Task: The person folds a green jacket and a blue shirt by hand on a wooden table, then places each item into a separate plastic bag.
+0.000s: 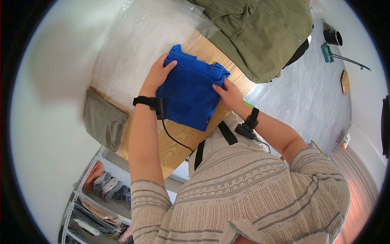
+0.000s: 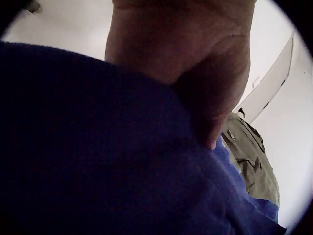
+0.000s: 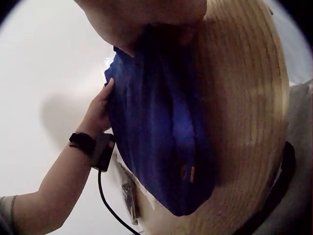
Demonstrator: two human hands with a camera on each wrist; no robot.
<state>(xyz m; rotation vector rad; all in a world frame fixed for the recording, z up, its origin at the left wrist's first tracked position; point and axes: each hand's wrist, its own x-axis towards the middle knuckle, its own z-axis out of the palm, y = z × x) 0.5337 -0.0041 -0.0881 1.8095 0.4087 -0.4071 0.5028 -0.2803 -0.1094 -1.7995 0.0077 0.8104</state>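
A folded blue garment (image 1: 189, 95) is held at its far corners, over the wooden table (image 1: 174, 142). My left hand (image 1: 157, 74) grips its left far corner, thumb on top of the cloth and fingers underneath. At the right far corner my right hand (image 1: 232, 96) pinches the edge, its thumb on the near face. Loose folds of cloth bunch up along the far edge between the hands. In the right wrist view the blue cloth (image 3: 156, 127) hangs in soft folds below the right hand (image 3: 146, 22). Blue fabric (image 2: 98, 147) fills much of the left wrist view.
An olive-green garment (image 1: 256, 36) lies at the table's far right. Clear plastic sheeting (image 1: 126, 49) covers the far left, with a grey-green packet (image 1: 103, 122) on the left edge. Storage bins (image 1: 89, 191) with rolled clothing stand below left; a green-headed broom (image 1: 327, 53) is on the floor at right.
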